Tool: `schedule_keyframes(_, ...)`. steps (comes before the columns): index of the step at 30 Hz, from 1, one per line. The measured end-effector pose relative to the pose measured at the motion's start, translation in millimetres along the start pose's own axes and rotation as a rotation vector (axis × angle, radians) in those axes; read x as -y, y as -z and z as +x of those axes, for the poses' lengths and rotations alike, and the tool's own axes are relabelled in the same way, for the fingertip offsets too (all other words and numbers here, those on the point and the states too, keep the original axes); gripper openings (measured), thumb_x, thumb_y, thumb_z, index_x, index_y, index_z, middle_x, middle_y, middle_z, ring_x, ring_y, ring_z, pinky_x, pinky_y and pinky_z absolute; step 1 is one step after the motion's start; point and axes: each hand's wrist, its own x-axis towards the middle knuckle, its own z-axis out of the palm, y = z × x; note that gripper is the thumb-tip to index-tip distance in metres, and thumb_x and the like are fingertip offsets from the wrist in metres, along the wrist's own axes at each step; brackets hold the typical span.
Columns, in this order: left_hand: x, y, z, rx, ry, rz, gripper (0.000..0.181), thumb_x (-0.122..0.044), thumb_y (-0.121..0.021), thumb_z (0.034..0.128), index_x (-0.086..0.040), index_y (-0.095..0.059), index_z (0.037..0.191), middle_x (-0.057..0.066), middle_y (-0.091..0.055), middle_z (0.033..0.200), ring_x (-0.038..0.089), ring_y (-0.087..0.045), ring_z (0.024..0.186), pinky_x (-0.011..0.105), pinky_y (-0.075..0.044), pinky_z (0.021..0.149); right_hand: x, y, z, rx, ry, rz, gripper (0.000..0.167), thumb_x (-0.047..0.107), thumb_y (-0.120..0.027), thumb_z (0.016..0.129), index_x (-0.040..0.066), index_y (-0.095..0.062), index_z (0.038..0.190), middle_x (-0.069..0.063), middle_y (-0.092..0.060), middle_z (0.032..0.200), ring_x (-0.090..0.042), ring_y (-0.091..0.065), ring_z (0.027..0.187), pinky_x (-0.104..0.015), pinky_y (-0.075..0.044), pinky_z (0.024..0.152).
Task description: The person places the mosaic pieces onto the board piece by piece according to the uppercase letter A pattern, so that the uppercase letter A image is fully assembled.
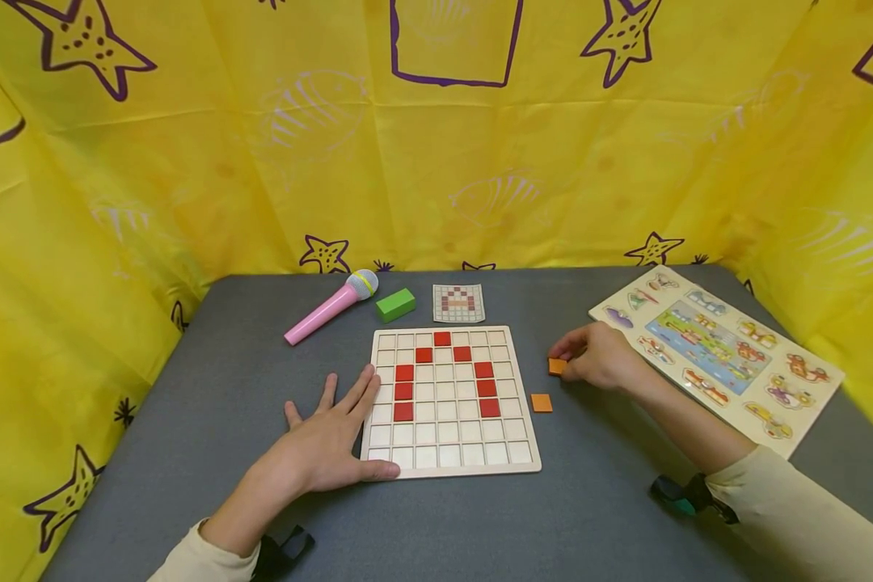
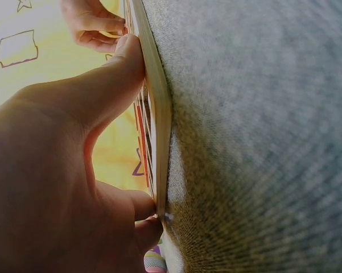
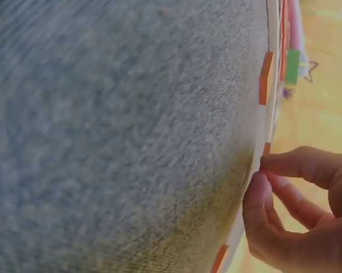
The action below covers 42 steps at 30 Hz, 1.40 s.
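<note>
A wooden grid board (image 1: 451,470) lies on the table with several red square tiles (image 1: 442,339) set in an arch shape. My left hand (image 1: 327,444) rests spread at its left side, fingers along the edge and thumb on the near left corner. To the board's right, my right hand (image 1: 600,356) pinches an orange tile (image 1: 557,367) between thumb and fingers, low over the table; the fingertips partly hide it. Another orange tile (image 1: 541,402) lies flat beside the board. The right wrist view shows one more orange tile (image 3: 220,259) below the fingers.
Behind the board lie a pattern card (image 1: 458,304), a green block (image 1: 396,305) and a pink toy microphone (image 1: 331,309). A wooden picture puzzle (image 1: 807,420) lies at the right, under my right forearm. Yellow patterned cloth (image 1: 422,162) walls the table's back and sides.
</note>
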Motion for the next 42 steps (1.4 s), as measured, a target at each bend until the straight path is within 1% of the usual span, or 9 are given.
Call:
schedule_keyframes(10, 0.3, 1.1, 1.2, 0.009, 0.0, -0.004, 0.133, -0.089, -0.067, 0.0719, -0.022, -0.007, 0.17, -0.002, 0.002, 0.178, 0.055, -0.006, 0.158, 0.096, -0.005, 0.096, 10, -3, 0.1, 0.008, 0.017, 0.025, 0.028, 0.003, -0.081, 0.076, 0.006, -0.081, 0.104, -0.006, -0.079, 0.095, -0.017, -0.066, 0.082, -0.031, -0.053, 0.072)
schedule_keyframes(14, 0.5, 1.4, 1.4, 0.009, -0.002, -0.002, 0.133, -0.089, -0.067, 0.0719, -0.022, -0.007, 0.17, -0.002, 0.001, 0.178, 0.055, -0.006, 0.158, 0.096, -0.004, 0.096, 16, -5, 0.4, -0.001, 0.034, 0.022, 0.028, 0.003, -0.08, 0.075, 0.007, -0.082, 0.103, -0.005, -0.079, 0.093, -0.015, -0.067, 0.08, -0.03, -0.053, 0.072)
schedule_keyframes(22, 0.6, 1.1, -0.4, -0.019, -0.019, 0.007, 0.131, -0.089, -0.066, 0.0735, -0.02, -0.01, 0.17, -0.001, -0.001, 0.178, 0.054, -0.008, 0.158, 0.096, -0.008, 0.096, 27, -11, 1.0, 0.01, 0.07, 0.038, 0.028, 0.002, -0.08, 0.074, 0.009, -0.082, 0.102, -0.004, -0.079, 0.091, -0.015, -0.067, 0.079, -0.028, -0.053, 0.071)
schedule_keyframes(31, 0.4, 1.1, -0.4, -0.008, -0.012, 0.006, 0.131, -0.088, -0.067, 0.0734, -0.021, -0.009, 0.17, -0.001, -0.001, 0.178, 0.053, -0.008, 0.158, 0.096, -0.007, 0.097, 42, -21, 2.8, 0.021, 0.084, 0.058, 0.025, 0.002, -0.082, 0.073, 0.011, -0.081, 0.097, -0.002, -0.077, 0.087, -0.017, -0.067, 0.078, -0.029, -0.054, 0.071)
schedule_keyframes(35, 0.8, 1.4, -0.1, -0.011, -0.013, 0.005, 0.131, -0.088, -0.068, 0.0735, -0.021, -0.008, 0.17, -0.001, -0.001, 0.178, 0.054, -0.008, 0.158, 0.096, -0.007, 0.096, 50, -25, 4.1, 0.041, 0.086, 0.087, 0.026, 0.0, -0.081, 0.073, 0.01, -0.08, 0.097, -0.003, -0.076, 0.088, -0.019, -0.067, 0.079, -0.031, -0.055, 0.072)
schedule_keyframes(40, 0.8, 1.2, 0.3, -0.009, -0.013, 0.004, 0.132, -0.088, -0.067, 0.073, -0.021, -0.008, 0.17, -0.001, -0.001, 0.178, 0.054, -0.008, 0.158, 0.096, -0.007, 0.097, 59, -29, 6.8, 0.068, 0.102, 0.088, 0.025, -0.001, -0.08, 0.075, 0.011, -0.08, 0.097, -0.001, -0.076, 0.089, -0.019, -0.065, 0.08, -0.032, -0.054, 0.073)
schedule_keyframes(42, 0.7, 0.9, 0.3, -0.008, -0.013, 0.004, 0.132, -0.088, -0.067, 0.0729, -0.021, -0.008, 0.17, -0.002, -0.001, 0.178, 0.054, -0.008, 0.158, 0.096, -0.007, 0.097, 63, -31, 7.9, 0.079, 0.106, 0.087, 0.025, -0.001, -0.08, 0.076, 0.012, -0.08, 0.097, 0.0, -0.076, 0.088, -0.02, -0.065, 0.081, -0.031, -0.054, 0.071)
